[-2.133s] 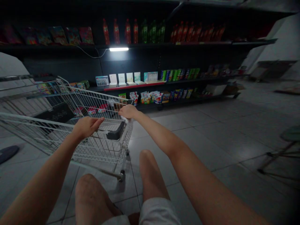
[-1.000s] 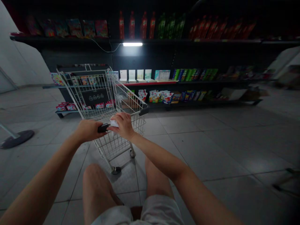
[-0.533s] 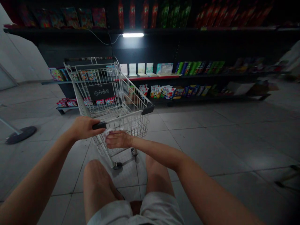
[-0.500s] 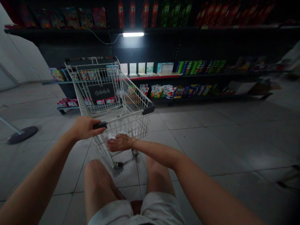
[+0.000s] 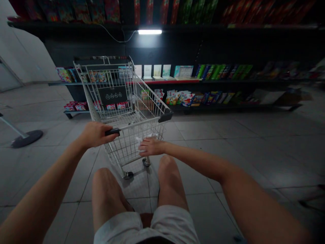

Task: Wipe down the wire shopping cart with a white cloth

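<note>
A wire shopping cart (image 5: 122, 101) stands on the tiled floor in front of me, its handle bar toward me. My left hand (image 5: 95, 134) is closed round the black left end of the handle bar (image 5: 137, 124). My right hand (image 5: 150, 147) holds a white cloth (image 5: 141, 140) pressed against the cart's rear wire panel, below the bar, fingers curled on it. My bare knees show at the bottom, as I sit low behind the cart.
Dark shelving (image 5: 193, 81) runs across the back with bottles on top, boxes and snack packs lower down. A round stand base (image 5: 26, 138) lies on the floor at left. A white wall (image 5: 22, 57) is at far left.
My right hand with the cloth has dropped from the handle bar to the rear wire panel and slid right. The cart has turned to face away from me. My left hand kept its grip.
</note>
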A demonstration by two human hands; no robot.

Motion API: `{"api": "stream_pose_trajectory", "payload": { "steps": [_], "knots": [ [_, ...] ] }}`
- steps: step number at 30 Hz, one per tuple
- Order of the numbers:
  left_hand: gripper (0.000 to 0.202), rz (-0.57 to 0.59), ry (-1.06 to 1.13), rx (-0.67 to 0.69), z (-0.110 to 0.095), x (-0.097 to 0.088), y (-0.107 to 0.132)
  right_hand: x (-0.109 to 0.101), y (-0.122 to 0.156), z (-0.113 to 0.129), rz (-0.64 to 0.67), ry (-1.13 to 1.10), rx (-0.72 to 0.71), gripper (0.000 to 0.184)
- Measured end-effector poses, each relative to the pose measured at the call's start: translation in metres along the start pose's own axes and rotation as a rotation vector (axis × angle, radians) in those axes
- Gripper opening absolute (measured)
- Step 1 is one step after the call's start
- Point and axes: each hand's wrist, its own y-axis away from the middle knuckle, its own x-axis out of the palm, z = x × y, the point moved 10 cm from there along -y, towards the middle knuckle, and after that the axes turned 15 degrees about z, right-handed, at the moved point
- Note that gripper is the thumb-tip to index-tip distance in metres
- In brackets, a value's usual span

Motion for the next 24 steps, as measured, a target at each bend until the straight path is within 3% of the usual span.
{"api": "stream_pose_trajectory", "payload": {
  "steps": [4,9,14,21,24],
  "knots": [
    [0.056,0.011,0.015,-0.012,-0.002,0.002,0.000,-0.020,0.015,-0.048,-0.192,-0.078,0.104,0.027],
    [0.054,-0.002,0.046,-0.026,-0.003,0.002,0.000,-0.038,0.000,-0.093,-0.365,-0.252,0.357,0.029],
    [0.052,0.001,0.060,-0.037,-0.001,0.001,-0.001,-0.027,-0.012,-0.083,-0.514,-0.305,0.522,0.030],
    [0.051,0.000,0.057,-0.041,-0.002,0.000,-0.005,0.003,-0.019,-0.079,-0.408,-0.306,0.504,0.038],
    [0.051,-0.008,0.062,-0.034,-0.003,0.001,-0.005,0.013,-0.015,-0.079,-0.430,-0.246,0.462,0.030]
  ]
}}
